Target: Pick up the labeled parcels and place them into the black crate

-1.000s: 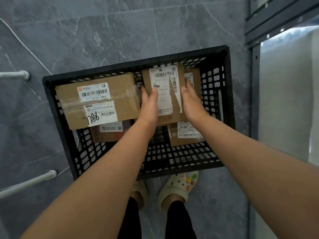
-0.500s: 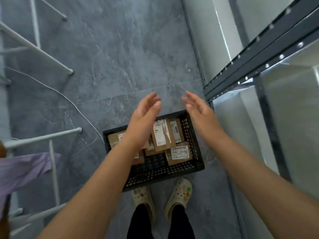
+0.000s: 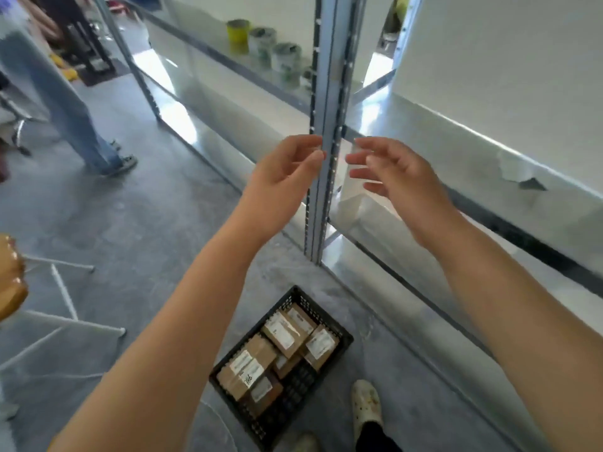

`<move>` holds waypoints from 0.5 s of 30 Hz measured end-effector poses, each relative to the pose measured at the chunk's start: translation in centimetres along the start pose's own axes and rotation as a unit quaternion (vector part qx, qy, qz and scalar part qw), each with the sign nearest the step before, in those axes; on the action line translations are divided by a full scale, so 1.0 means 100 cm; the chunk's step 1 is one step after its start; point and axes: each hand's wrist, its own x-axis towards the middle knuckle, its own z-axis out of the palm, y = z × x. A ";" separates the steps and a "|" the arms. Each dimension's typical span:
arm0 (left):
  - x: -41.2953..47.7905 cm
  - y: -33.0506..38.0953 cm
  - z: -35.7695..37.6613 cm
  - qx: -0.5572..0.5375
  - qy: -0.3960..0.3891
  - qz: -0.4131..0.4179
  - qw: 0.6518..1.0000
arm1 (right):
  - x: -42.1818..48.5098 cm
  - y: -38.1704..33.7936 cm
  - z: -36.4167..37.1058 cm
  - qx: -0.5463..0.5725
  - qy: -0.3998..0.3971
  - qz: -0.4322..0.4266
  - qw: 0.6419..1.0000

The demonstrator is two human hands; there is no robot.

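The black crate (image 3: 343,337) sits on the grey floor far below my hands, near my feet. Several brown labeled parcels lie in it: a large one (image 3: 248,363) at its left and a smaller one (image 3: 284,332) at its far side. My left hand (image 3: 284,177) and my right hand (image 3: 396,177) are raised at chest height in front of a metal shelf upright (image 3: 326,125). Both hands hold nothing, with fingers apart and loosely curled, palms turned toward each other.
A metal shelving unit (image 3: 424,197) with shiny white boards runs along the right. Several cans (image 3: 262,44) stand on a far shelf. Another person's legs (image 3: 68,102) stand at the left. A white rack frame (image 3: 65,295) is on the left floor. My shoe (image 3: 365,407) is beside the crate.
My hands let go of the parcel in the crate and rose high above it. The view swung up from the crate to the shelving unit.
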 end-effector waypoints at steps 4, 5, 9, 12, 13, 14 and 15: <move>0.001 0.053 0.056 -0.007 -0.102 0.067 0.993 | -0.062 -0.034 -0.062 -0.010 0.118 -0.013 0.993; -0.001 0.065 0.075 -0.022 -0.131 0.080 0.988 | -0.081 -0.041 -0.079 -0.015 0.151 -0.014 0.988; -0.032 0.115 0.165 -0.057 -0.260 0.134 0.955 | -0.171 -0.067 -0.145 -0.037 0.292 -0.009 0.956; -0.072 0.154 0.237 -0.066 -0.345 0.168 0.921 | -0.246 -0.083 -0.187 -0.065 0.379 -0.015 0.923; -0.087 0.167 0.260 -0.069 -0.367 0.181 0.910 | -0.271 -0.088 -0.201 -0.074 0.403 -0.017 0.912; -0.104 0.180 0.283 -0.076 -0.387 0.194 0.898 | -0.296 -0.093 -0.214 -0.082 0.426 -0.019 0.901; -0.121 0.191 0.305 -0.084 -0.406 0.206 0.887 | -0.320 -0.097 -0.227 -0.088 0.449 -0.021 0.889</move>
